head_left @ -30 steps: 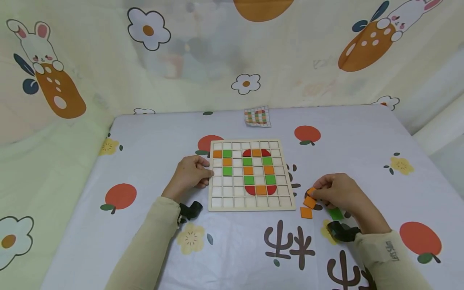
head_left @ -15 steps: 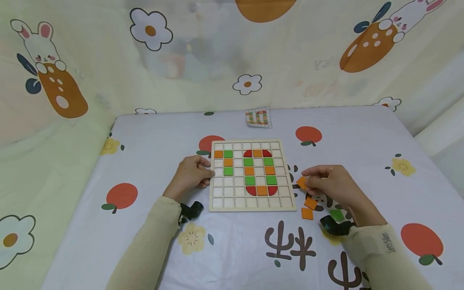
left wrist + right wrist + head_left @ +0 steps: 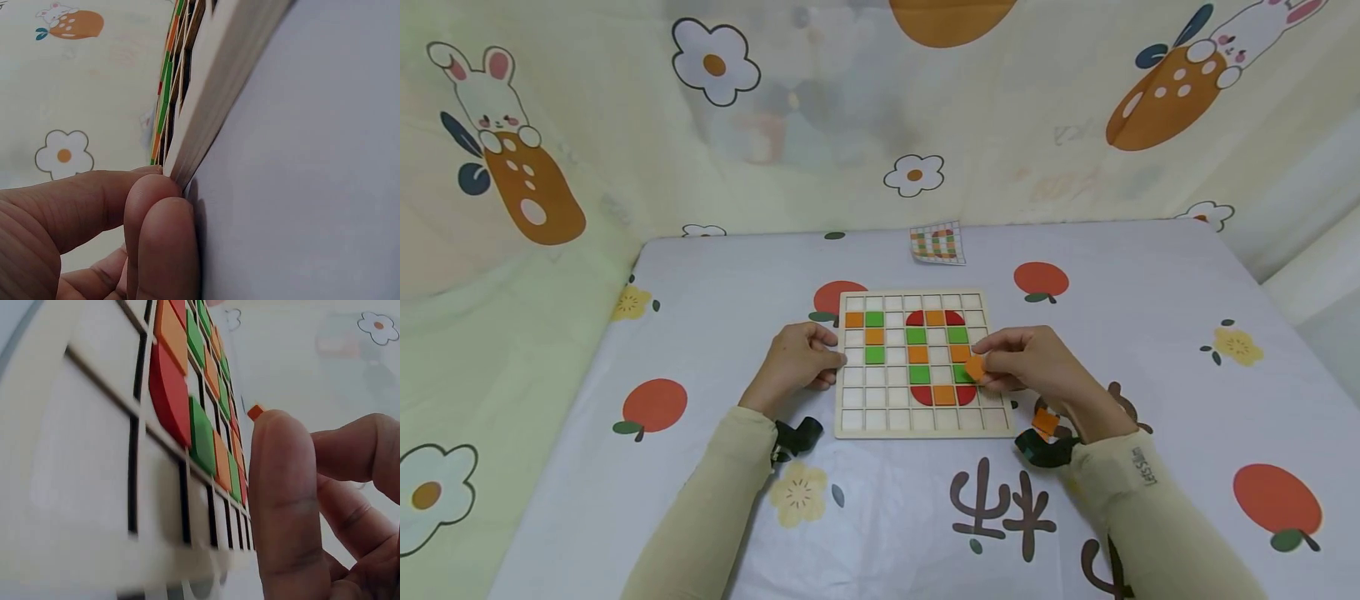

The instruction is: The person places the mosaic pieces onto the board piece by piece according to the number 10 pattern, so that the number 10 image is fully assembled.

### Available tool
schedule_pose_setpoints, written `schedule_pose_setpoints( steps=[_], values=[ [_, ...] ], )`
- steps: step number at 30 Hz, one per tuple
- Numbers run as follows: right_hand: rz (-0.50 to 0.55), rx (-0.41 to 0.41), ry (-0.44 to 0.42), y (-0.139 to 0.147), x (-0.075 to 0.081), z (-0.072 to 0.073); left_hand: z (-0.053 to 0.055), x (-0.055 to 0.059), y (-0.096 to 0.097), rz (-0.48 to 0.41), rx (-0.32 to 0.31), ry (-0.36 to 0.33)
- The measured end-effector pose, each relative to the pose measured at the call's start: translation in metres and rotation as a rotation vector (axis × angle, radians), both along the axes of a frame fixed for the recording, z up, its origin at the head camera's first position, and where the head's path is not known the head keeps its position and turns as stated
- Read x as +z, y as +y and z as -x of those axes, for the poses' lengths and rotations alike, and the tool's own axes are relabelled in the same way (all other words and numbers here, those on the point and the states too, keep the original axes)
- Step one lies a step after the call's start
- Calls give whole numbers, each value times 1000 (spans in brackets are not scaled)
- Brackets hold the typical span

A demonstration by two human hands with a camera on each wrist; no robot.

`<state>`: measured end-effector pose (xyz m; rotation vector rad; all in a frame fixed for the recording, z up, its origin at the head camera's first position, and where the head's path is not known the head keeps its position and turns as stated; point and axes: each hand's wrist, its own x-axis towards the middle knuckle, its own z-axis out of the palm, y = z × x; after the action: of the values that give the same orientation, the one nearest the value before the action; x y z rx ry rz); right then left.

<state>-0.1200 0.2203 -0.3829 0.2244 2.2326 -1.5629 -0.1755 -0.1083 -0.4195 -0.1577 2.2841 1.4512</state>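
A wooden grid board (image 3: 891, 422) lies on the table. Set in its cells are orange, green and red tiles, including an orange and green cluster at upper left and a ring with rounded red corners at right. My left hand (image 3: 793, 367) holds the board's left edge, fingertips and thumb at the rim in the left wrist view. Over the right side of the board, my right hand (image 3: 1037, 367) pinches a square orange tile (image 3: 975, 368) between thumb and finger. In the right wrist view only a corner of that orange tile (image 3: 256, 412) shows past the thumb.
Loose orange tiles (image 3: 1045, 422) lie right of the board, partly behind my right wrist. A small printed pattern card (image 3: 937, 243) is at the table's far edge, by the patterned curtain (image 3: 820, 125). A fruit-print cloth (image 3: 895, 533) covers the table.
My right hand has picked an orange tile off the loose ones and carried it left and slightly away, over the board. The left hand stays at the board's edge.
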Motion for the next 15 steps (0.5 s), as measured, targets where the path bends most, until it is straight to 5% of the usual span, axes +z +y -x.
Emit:
schedule_pose_setpoints(
  steps=[15],
  values=[
    [158, 55, -1, -41, -10, 15, 1, 1, 1, -17, -12, 13]
  ],
)
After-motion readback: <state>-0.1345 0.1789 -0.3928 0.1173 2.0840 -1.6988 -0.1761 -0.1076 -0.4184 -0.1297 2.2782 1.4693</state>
